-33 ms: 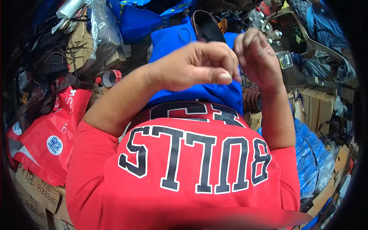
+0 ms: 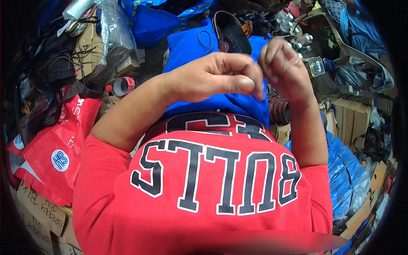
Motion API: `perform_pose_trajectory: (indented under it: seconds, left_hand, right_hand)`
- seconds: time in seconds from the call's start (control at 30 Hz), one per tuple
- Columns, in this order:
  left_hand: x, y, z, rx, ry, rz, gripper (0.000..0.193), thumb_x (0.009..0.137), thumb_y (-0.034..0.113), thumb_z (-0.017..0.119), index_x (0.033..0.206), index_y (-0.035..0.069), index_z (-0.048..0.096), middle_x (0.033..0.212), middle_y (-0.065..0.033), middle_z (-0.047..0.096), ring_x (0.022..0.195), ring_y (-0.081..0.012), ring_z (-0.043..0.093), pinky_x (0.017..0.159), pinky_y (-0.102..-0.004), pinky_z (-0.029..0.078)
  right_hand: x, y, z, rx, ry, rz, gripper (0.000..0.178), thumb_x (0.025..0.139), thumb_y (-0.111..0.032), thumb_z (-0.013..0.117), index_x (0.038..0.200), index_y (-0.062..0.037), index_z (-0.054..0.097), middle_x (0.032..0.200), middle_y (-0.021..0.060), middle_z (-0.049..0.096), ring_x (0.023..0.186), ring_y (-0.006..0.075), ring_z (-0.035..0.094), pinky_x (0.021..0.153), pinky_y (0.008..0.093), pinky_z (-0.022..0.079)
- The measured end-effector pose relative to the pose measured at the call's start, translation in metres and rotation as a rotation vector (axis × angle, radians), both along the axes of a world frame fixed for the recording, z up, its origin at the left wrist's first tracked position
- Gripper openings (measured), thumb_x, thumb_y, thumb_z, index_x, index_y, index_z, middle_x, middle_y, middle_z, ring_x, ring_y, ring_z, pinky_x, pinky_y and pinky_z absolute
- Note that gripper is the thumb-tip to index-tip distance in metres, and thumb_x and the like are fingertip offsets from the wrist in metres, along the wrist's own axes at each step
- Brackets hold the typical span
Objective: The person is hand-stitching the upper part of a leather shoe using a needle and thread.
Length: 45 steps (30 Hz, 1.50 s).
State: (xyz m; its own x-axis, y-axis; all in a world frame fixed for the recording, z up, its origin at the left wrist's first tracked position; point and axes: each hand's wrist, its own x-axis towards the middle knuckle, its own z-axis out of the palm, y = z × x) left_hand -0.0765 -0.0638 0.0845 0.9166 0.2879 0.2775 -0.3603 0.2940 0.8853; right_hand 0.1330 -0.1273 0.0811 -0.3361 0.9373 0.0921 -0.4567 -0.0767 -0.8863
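My left hand [image 2: 223, 76] is raised in front of my chest, its fingers curled and its thumb pressed toward the bent index finger. Close by on the right, my right hand [image 2: 285, 68] is held up with its fingers folded in. Whatever either hand may pinch is too small or blurred to make out. Beneath them, blue cloth [image 2: 187, 46] covers my lap. Beyond my hands, on that cloth, rests a dark curved piece with a brown edge [image 2: 238, 36]; my left hand hides part of its near end.
A red-capped bottle [image 2: 123, 86] and a red bag [image 2: 55, 157] lie left. A blue bag [image 2: 148, 25] is ahead. Several small bottles [image 2: 293, 29] and a clear container [image 2: 315, 66] stand far right, with a brown coil [image 2: 278, 110], cardboard [image 2: 352, 121] and blue plastic [image 2: 340, 174] nearer.
Both hands have come slightly lower and nearer to me, still curled. More of the dark piece with the brown edge shows beyond them.
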Motion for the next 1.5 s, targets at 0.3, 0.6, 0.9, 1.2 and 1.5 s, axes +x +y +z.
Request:
perform_pose_trajectory:
  seconds: [0.3, 0.6, 0.9, 1.2, 1.5]
  left_hand:
    - [-0.199, 0.146, 0.023, 1.309, 1.067, 0.784, 0.016, 0.08, 0.008, 0.067, 0.095, 0.002, 0.064, 0.087, -0.0064, 0.062, 0.082, -0.0171, 0.059, 0.076, -0.0279, 0.046]
    - [-0.224, 0.19, 0.034, 1.453, 1.624, 1.121, 0.035, 0.084, 0.031, 0.061, 0.112, 0.012, 0.066, 0.104, -0.0171, 0.063, 0.097, -0.0326, 0.06, 0.082, -0.0388, 0.048]
    - [0.049, 0.059, -0.047, 1.097, 0.519, 0.131, 0.028, 0.077, 0.017, 0.072, 0.102, 0.008, 0.067, 0.105, -0.0093, 0.063, 0.098, -0.0266, 0.06, 0.086, -0.034, 0.047]
    - [0.055, 0.075, -0.073, 0.702, 0.578, -0.08, 0.023, 0.08, 0.022, 0.071, 0.094, 0.004, 0.069, 0.091, -0.0072, 0.062, 0.093, -0.0193, 0.058, 0.085, -0.0306, 0.044]
    - [0.052, 0.078, -0.076, 0.761, 0.545, -0.162, 0.024, 0.084, 0.019, 0.066, 0.104, 0.006, 0.07, 0.084, -0.0069, 0.059, 0.087, -0.0184, 0.055, 0.081, -0.0301, 0.043]
  right_hand:
    - [0.151, -0.131, -0.061, -0.258, -1.388, -0.414, 0.017, 0.082, -0.005, 0.062, 0.097, 0.0008, 0.066, 0.093, 0.0119, 0.065, 0.089, 0.0203, 0.061, 0.081, 0.0284, 0.046]
    - [0.255, -0.249, -0.093, -0.623, -1.802, -0.432, 0.027, 0.08, -0.019, 0.066, 0.1, -0.001, 0.068, 0.093, 0.013, 0.069, 0.088, 0.0204, 0.065, 0.078, 0.0319, 0.049]
    - [0.046, -0.008, -0.046, 0.109, -1.195, -0.399, 0.013, 0.078, 0.0, 0.067, 0.09, -0.0031, 0.07, 0.088, 0.0047, 0.065, 0.085, 0.0126, 0.06, 0.077, 0.0257, 0.048]
    - [0.044, -0.007, -0.077, 0.052, -1.026, -0.292, 0.011, 0.076, -0.001, 0.069, 0.086, -0.005, 0.07, 0.084, 0.002, 0.062, 0.079, 0.0111, 0.056, 0.072, 0.0247, 0.046]
    - [0.015, -0.029, -0.071, 0.124, -0.97, -0.424, 0.017, 0.076, 0.0, 0.067, 0.09, -0.0085, 0.072, 0.081, 0.003, 0.061, 0.076, 0.013, 0.059, 0.07, 0.0254, 0.047]
